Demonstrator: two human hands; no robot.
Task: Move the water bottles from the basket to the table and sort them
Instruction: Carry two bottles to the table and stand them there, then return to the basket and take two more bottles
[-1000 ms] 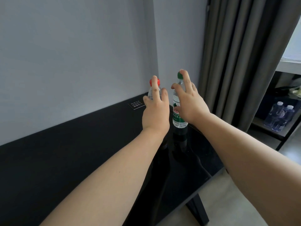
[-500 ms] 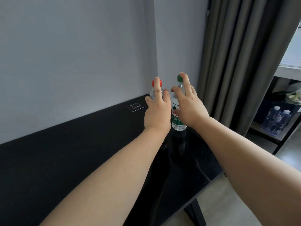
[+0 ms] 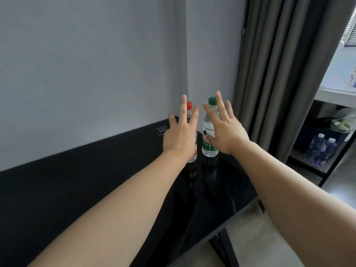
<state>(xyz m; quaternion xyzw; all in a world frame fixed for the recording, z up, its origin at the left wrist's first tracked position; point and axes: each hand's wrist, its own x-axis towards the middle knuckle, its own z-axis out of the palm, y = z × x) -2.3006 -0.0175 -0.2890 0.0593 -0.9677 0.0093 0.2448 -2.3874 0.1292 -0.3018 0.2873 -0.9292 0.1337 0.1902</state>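
Two clear water bottles stand upright side by side at the far right end of the black table [image 3: 96,185], near the wall corner. The red-capped bottle [image 3: 193,151] is mostly hidden behind my left hand [image 3: 180,135], whose fingers are spread and straight in front of it. The green-capped bottle [image 3: 208,130] with a green label stands just right of it. My right hand [image 3: 224,128] is spread open in front of that bottle's right side. Neither hand grips a bottle. No basket shows in this view.
A small sign plate [image 3: 161,130] lies on the table by the wall. Grey curtains [image 3: 279,74] hang to the right. A low shelf [image 3: 316,170] at the far right holds two more bottles [image 3: 320,149]. The table's front right edge drops to a grey floor.
Both hands have let go of the bottles and spread their fingers open. The two bottles now stand free on the table.
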